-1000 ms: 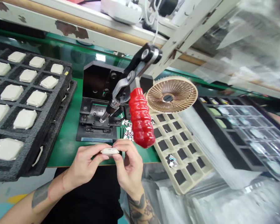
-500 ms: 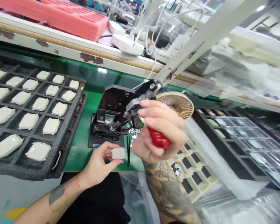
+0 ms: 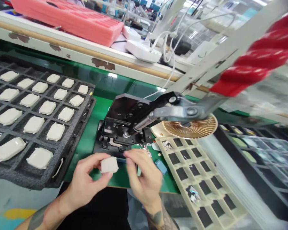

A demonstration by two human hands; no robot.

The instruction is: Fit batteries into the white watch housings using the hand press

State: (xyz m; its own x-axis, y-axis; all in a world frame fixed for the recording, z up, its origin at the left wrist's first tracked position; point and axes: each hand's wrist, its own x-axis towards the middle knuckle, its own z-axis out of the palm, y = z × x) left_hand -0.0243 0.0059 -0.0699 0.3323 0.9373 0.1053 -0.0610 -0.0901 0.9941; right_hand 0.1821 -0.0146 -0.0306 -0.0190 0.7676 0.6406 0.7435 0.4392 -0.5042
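Observation:
My left hand (image 3: 90,179) pinches a small whitish square part (image 3: 109,164) between thumb and fingers, in front of the black clamp press (image 3: 127,124). Just right of that part is my right hand (image 3: 144,179), its fingers bent and slightly blurred; whether anything sits between them I cannot make out. The press's red handle (image 3: 254,64) is raised toward the upper right, with no hand on it. At the left, a dark foam tray (image 3: 69,134) holds several similar whitish parts in its compartments.
A cream compartment tray (image 3: 187,179) lies at the right, with scraps in some cells. Behind it is a round fan grille (image 3: 190,126). A blue piece (image 3: 160,166) lies on the green mat (image 3: 86,140). Pink foam (image 3: 86,25) rests on the shelf.
My right hand has let go of the red handle and come down beside the whitish part. The handle has swung up and right. My left hand still holds the part, and the view has shifted.

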